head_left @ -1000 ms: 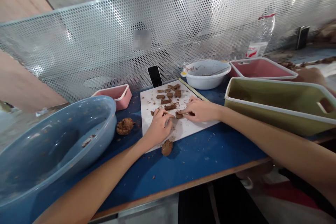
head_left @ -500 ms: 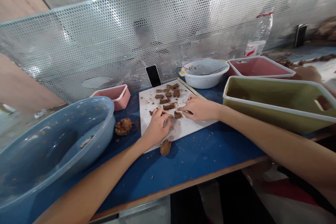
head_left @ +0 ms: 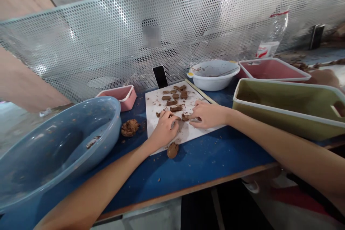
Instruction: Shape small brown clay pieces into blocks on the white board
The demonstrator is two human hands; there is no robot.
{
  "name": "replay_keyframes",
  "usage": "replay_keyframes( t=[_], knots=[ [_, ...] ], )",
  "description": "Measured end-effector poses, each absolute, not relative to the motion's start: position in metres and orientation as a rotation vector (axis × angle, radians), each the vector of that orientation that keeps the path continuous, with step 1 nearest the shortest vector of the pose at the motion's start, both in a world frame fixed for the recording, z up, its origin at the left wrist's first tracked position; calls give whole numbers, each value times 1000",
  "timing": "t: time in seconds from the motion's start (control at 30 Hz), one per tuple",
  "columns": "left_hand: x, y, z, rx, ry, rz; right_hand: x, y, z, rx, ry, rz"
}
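On a white board [head_left: 194,132] lie several small brown clay pieces, with one small lump of clay [head_left: 184,117] between my hands. My right hand [head_left: 209,115] reaches in from the right, its index fingertip touching that lump and its other fingers apart. Just left of the lump, my left hand [head_left: 165,129] rests over the board with the index finger stretched out and the thumb apart. It partly hides another clay piece [head_left: 158,114]. A short clay bar [head_left: 176,109] lies just behind the lump. Nearer the table's front edge sits a rounded clay ball [head_left: 173,150].
A large blue basin [head_left: 107,109] and a rough clay clump [head_left: 130,128] are at left, a pink box [head_left: 128,100] behind them. A phone [head_left: 160,77] leans on the perforated screen [head_left: 115,43]. At right stand a white basin [head_left: 214,82], a pink bin [head_left: 275,65] and a green bin [head_left: 285,118].
My right index finger has moved left onto the small clay lump, which it was just beside before. My left hand stays about where it was; the whole view has shifted slightly.
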State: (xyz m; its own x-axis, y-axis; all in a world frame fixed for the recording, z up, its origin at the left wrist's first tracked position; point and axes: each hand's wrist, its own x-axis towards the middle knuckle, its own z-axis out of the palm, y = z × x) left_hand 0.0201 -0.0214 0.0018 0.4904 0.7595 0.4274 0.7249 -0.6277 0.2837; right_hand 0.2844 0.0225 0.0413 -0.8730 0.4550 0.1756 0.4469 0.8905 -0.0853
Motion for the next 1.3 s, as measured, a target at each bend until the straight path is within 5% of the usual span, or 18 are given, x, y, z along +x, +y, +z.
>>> replay_keyframes(
  t=[1.3],
  knots=[
    [17, -33, 6, 2524, 1356, 888, 293, 31, 40, -564, -2923, 108]
  ],
)
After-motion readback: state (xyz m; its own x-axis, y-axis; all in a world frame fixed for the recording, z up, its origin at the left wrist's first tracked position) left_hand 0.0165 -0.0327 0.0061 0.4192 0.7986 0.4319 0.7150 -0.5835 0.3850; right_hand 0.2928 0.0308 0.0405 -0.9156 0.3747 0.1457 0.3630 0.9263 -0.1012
